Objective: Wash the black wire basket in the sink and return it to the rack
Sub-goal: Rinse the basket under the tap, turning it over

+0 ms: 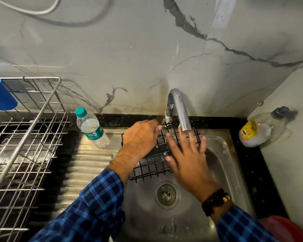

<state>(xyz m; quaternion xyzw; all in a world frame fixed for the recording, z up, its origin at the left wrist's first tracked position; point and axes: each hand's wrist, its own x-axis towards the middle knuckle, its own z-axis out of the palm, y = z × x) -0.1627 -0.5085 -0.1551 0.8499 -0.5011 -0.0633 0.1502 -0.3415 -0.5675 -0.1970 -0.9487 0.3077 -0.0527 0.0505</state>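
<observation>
Black wire basket (152, 165), left hand (138, 138) gripping, over steel sink (222, 154).

Steel sink (222, 142) drainboard carries a water bottle (91, 128) and wire rack (24, 145).

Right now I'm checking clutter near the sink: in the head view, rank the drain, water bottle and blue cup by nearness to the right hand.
From the right hand:
1. Drain, just below it in the sink.
2. Water bottle, left on the drainboard.
3. Blue cup, far left on the rack.

Left hand (140, 137) grips black wire basket (152, 163) over sink (222, 154), right hand (187, 159) spread flat
</observation>
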